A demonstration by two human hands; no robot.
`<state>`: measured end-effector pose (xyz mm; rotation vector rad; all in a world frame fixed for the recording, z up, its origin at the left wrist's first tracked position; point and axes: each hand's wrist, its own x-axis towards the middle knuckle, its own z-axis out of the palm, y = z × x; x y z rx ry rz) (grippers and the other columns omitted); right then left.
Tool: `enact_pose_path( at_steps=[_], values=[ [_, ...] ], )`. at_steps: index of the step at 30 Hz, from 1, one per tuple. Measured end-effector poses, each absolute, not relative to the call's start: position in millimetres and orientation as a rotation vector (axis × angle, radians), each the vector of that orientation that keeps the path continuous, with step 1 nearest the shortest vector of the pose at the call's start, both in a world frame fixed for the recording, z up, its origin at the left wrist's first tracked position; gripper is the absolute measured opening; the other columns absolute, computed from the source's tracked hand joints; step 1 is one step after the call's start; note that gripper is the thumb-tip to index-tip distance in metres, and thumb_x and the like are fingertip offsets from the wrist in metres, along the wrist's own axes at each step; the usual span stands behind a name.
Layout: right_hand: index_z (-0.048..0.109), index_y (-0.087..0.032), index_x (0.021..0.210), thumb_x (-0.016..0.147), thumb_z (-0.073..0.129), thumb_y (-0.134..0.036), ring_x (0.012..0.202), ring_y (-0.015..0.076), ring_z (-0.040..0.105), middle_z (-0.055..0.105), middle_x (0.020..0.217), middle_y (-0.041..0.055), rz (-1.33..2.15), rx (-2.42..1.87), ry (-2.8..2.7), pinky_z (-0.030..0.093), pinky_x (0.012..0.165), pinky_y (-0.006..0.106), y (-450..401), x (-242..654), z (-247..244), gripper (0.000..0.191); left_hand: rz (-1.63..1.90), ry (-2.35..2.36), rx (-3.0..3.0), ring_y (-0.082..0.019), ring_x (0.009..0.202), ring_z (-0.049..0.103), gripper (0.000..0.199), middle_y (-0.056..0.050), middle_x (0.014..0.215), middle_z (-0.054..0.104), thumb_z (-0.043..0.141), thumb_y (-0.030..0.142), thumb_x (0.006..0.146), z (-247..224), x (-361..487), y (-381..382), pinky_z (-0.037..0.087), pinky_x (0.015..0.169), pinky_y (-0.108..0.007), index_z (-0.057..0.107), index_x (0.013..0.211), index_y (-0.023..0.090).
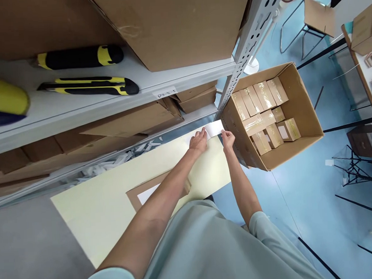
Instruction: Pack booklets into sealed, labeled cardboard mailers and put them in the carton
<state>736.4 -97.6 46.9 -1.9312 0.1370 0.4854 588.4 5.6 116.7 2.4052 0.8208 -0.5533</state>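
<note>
A white paper piece (214, 129) lies at the far right end of a pale yellow board (99, 205). My left hand (199, 141) presses on the paper's left part, its fingers resting together on it. The paper's right edge is pinched between the thumb and fingers of my right hand (228, 139). Partly hidden under my left forearm, a flat brown carton (134, 196) with a white label (147, 194) rests on the board near my body.
An open cardboard box (304, 105) holding several small taped boxes stands right of the board. A metal shelf (159, 83) with large cartons and two yellow-black cutters (91, 87) runs along the left and front. White scraps (113, 162) lie beyond the board. Chairs and a table are at right.
</note>
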Motion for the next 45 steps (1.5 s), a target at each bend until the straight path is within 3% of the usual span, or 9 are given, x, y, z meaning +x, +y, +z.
enact_pose_path(
  at_steps=[6, 10, 13, 17, 22, 27, 31, 38, 45],
  values=[
    [0.070, -0.019, 0.091, 0.103, 0.052, -0.036, 0.078, 0.0232, 0.071, 0.072, 0.083, 0.0077, 0.175, -2.035, 0.407, 0.060, 0.071, 0.033, -121, 745, 72, 0.027, -0.502, 0.880, 2.279, -0.035, 0.158, 0.038, 0.076, -0.015, 0.183, 0.024, 0.057, 0.011, 0.090, 120, 590, 4, 0.053, 0.117, -0.054, 0.043, 0.165, 0.014],
    [0.071, -0.019, 0.096, 0.104, 0.058, -0.039, 0.093, 0.0240, 0.072, 0.076, 0.100, 0.0123, 0.032, -2.050, 0.205, 0.061, 0.087, 0.036, -125, 712, 111, 0.025, -0.331, 0.944, 2.106, -0.032, 0.158, 0.043, 0.065, -0.013, 0.178, 0.039, 0.061, 0.017, 0.093, 132, 590, 2, 0.043, 0.129, -0.047, 0.055, 0.157, 0.017],
    [0.073, -0.020, 0.097, 0.108, 0.060, -0.044, 0.106, 0.0253, 0.071, 0.077, 0.111, 0.0131, -0.091, -2.081, -0.381, 0.057, 0.096, 0.040, -130, 669, 146, 0.029, 0.023, 0.968, 1.748, -0.030, 0.150, 0.055, 0.049, -0.015, 0.162, 0.060, 0.052, 0.041, 0.106, 151, 574, -12, 0.039, 0.131, -0.046, 0.066, 0.145, 0.017],
    [0.075, -0.023, 0.100, 0.111, 0.062, -0.038, 0.112, 0.0254, 0.070, 0.080, 0.113, 0.0105, 0.045, -2.005, -1.048, 0.052, 0.102, 0.043, -147, 604, 178, 0.023, 0.375, 0.922, 0.953, -0.033, 0.127, 0.072, 0.082, -0.021, 0.131, 0.077, 0.045, 0.086, 0.097, 193, 513, -51, 0.055, 0.116, -0.050, 0.075, 0.125, 0.014],
    [0.079, -0.027, 0.107, 0.110, 0.061, -0.029, 0.113, 0.0260, 0.073, 0.080, 0.125, 0.0104, 0.382, -1.855, -1.501, 0.053, 0.097, 0.042, -173, 526, 193, 0.017, 0.482, 1.018, 0.816, -0.025, 0.105, 0.075, 0.061, -0.011, 0.108, 0.081, 0.084, 0.072, 0.079, 234, 409, -99, 0.060, 0.097, -0.036, 0.077, 0.104, 0.017],
    [0.079, -0.028, 0.122, 0.110, 0.062, -0.032, 0.122, 0.0256, 0.072, 0.076, 0.137, 0.0105, 0.573, -1.619, -1.760, 0.055, 0.105, 0.041, -189, 478, 212, 0.020, 0.477, 1.201, 0.978, -0.024, 0.081, 0.072, 0.067, -0.006, 0.079, 0.077, 0.083, 0.084, 0.068, 239, 322, -113, 0.060, 0.078, -0.035, 0.076, 0.081, 0.019],
    [0.077, -0.024, 0.125, 0.103, 0.073, -0.039, 0.137, 0.0316, 0.063, 0.074, 0.139, 0.0156, 0.569, -1.746, -1.565, 0.049, 0.116, 0.051, -183, 474, 232, 0.027, 0.387, 1.168, 1.129, -0.028, 0.084, 0.075, 0.060, -0.007, 0.084, 0.082, 0.087, 0.080, 0.064, 247, 266, -109, 0.062, 0.080, -0.038, 0.083, 0.080, 0.022],
    [0.071, -0.022, 0.075, 0.081, 0.083, -0.069, 0.075, 0.0209, 0.067, 0.074, 0.081, 0.0036, 1.463, -1.483, -1.165, 0.054, 0.070, 0.032, -166, 452, 275, 0.049, 0.405, 1.078, 1.315, -0.027, 0.080, 0.077, 0.048, -0.008, 0.082, 0.083, 0.089, 0.070, 0.068, 291, 194, -84, 0.061, 0.076, -0.033, 0.085, 0.074, 0.023],
    [0.064, -0.023, 0.077, 0.080, 0.081, -0.071, 0.071, 0.0176, 0.058, 0.066, 0.078, 0.0020, 1.054, -1.553, -0.847, 0.047, 0.062, 0.029, -156, 393, 320, 0.052, 0.761, 1.002, 1.165, -0.030, 0.098, 0.080, 0.058, -0.015, 0.105, 0.085, 0.082, 0.073, 0.080, 332, 165, -94, 0.065, 0.092, -0.042, 0.087, 0.100, 0.019]
  ],
)
